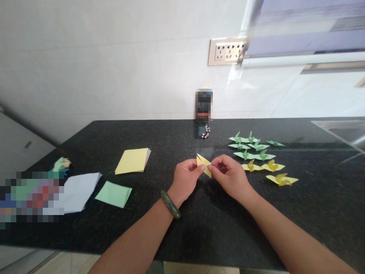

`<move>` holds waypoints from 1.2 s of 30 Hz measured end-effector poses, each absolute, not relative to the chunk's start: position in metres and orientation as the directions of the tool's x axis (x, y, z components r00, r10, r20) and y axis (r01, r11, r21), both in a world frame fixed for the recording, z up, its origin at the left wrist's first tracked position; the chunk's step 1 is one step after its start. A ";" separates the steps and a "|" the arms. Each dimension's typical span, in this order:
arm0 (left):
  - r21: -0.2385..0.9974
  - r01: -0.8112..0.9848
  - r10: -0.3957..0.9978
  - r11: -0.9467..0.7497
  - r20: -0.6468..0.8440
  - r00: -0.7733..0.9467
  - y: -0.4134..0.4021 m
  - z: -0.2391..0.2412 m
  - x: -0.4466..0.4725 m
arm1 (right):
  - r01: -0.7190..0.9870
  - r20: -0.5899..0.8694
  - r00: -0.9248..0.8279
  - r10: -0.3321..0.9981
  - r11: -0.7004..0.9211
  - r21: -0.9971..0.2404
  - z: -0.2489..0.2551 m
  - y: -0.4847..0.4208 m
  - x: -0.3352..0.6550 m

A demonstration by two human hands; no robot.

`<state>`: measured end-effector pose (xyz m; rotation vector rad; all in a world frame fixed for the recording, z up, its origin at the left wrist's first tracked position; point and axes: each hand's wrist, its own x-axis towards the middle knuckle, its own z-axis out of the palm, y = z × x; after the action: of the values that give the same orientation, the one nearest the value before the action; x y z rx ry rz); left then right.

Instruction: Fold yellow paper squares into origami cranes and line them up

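my left hand (pixel 186 179) and right hand (pixel 230 177) both pinch the yellow fold (pixel 204 165) at frame centre — it sits between my fingertips, long axis slanting upper left to lower right, above the counter (pixel 199 228).

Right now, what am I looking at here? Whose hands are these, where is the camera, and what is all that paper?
There is no machine: a person wears a camera on the head, looking down at their own hands over a black counter. The left hand and right hand pinch a half-folded yellow paper between them. To the right lie finished green cranes and yellow cranes. To the left lie a yellow stack, a green sheet and white sheets. A wall socket sits above.
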<state>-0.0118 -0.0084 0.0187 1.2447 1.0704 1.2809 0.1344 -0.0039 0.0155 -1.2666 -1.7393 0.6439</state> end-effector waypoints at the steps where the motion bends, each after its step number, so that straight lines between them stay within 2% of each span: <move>1: 0.992 -0.082 0.994 -0.098 0.102 0.047 -0.008 0.018 -0.012 | 0.489 0.348 -0.100 0.932 0.351 -0.798 0.015 -0.004 0.134; 4: 0.992 -0.084 0.994 -0.099 0.102 0.035 -0.008 0.016 -0.011 | 0.515 0.398 -0.093 0.913 0.386 -0.765 0.016 -0.004 0.134; 10: 0.996 -0.025 0.997 -0.081 0.081 -0.004 -0.011 0.017 -0.010 | 0.644 0.620 -0.176 0.765 0.566 -0.515 0.022 -0.008 0.136; 14: 0.994 0.016 0.994 -0.106 0.106 -0.030 -0.012 0.016 -0.009 | 0.657 0.662 -0.221 0.716 0.611 -0.441 0.024 -0.010 0.137; 19: 0.994 0.048 0.994 -0.094 0.097 -0.050 -0.013 0.016 -0.009 | 0.661 0.658 -0.241 0.714 0.617 -0.427 0.023 -0.012 0.135; 25: 0.998 -0.022 0.998 -0.055 0.054 -0.028 -0.011 0.016 -0.009 | 0.675 0.610 -0.118 0.784 0.514 -0.530 0.022 -0.008 0.135; 30: 0.998 0.024 0.997 -0.058 0.060 -0.055 -0.011 0.015 -0.009 | 0.656 0.632 -0.202 0.748 0.582 -0.480 0.022 -0.009 0.134; 36: 0.998 0.027 0.997 -0.064 0.065 -0.046 -0.011 0.014 -0.009 | 0.660 0.623 -0.166 0.764 0.556 -0.506 0.021 -0.010 0.132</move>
<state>-0.0095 -0.0114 0.0141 1.2537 1.2317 1.2796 0.1315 -0.0103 0.0209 -1.1584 -1.8865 0.1456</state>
